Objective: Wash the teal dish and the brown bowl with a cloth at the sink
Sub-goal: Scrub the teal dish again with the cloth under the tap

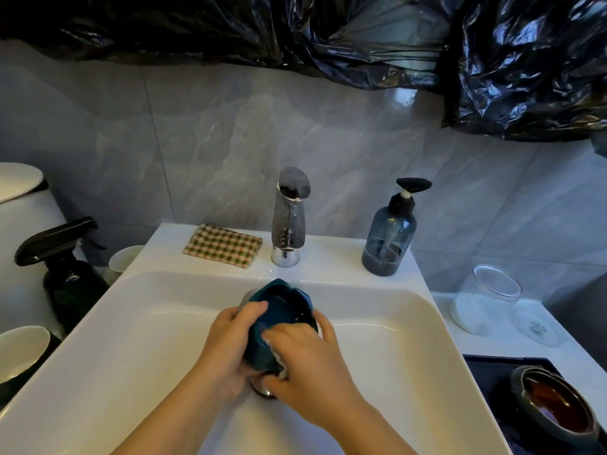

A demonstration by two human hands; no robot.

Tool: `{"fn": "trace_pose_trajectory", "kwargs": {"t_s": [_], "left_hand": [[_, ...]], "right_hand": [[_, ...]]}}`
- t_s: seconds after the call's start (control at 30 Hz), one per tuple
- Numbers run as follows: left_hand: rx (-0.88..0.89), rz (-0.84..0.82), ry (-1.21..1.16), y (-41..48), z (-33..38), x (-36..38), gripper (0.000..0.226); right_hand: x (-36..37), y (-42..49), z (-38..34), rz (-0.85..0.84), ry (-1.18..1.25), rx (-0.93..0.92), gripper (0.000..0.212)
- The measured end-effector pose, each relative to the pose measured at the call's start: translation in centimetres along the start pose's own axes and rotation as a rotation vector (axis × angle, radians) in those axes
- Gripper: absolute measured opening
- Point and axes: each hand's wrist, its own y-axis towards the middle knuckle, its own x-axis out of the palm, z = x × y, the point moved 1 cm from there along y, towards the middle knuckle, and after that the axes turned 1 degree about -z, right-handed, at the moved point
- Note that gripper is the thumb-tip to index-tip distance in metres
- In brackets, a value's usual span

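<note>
**Handling: teal dish (pixel 279 310) slick, breakable**

L hand (pixel 230 343) gripped it by rim over sink (pixel 131 323); R hand (pixel 305 366) held cloth (pixel 278 368) to its near wall. I judged it stiff, wet-slick: take rim. Apart, right: brown bowl (pixel 555 402).

the left hand (pixel 230 343) grips the teal dish (pixel 279 310) over the white sink (pixel 394 372), its thumb hooked over the rim. the right hand (pixel 305 366) presses a pale cloth (pixel 281 372) against the dish's near wall, bunched under its fingers. beyond the fingertips stands the chrome faucet (pixel 289 218). well right of the right fingers, the brown bowl (pixel 558 402) sits on a dark mat (pixel 492 372).
</note>
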Motion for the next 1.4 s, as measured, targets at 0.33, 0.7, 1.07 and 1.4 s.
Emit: {"fn": "trace_pose_trajectory", "kwargs": {"t_s": [0.33,0.7,1.07,1.4], "left_hand": [[0.100,0.035,0.021,-0.7,0.2,0.3,0.017],[0.235,0.119,0.586,0.2,1.2,-1.2,0.020],[0.411,-0.062,0.798,-1.3,0.9,0.0,0.033],[0.395,-0.093,0.889,-1.3,0.2,0.4,0.038]], "right_hand": [[0.7,0.1,-0.2,0.176,-0.073,-0.008,0.029],[-2.8,-1.0,3.5,0.598,0.216,0.404,0.027],[-1.6,-0.2,2.5,0.181,0.539,0.438,0.036],[-1.5,0.0,0.8,0.151,0.236,0.300,0.045]]}}
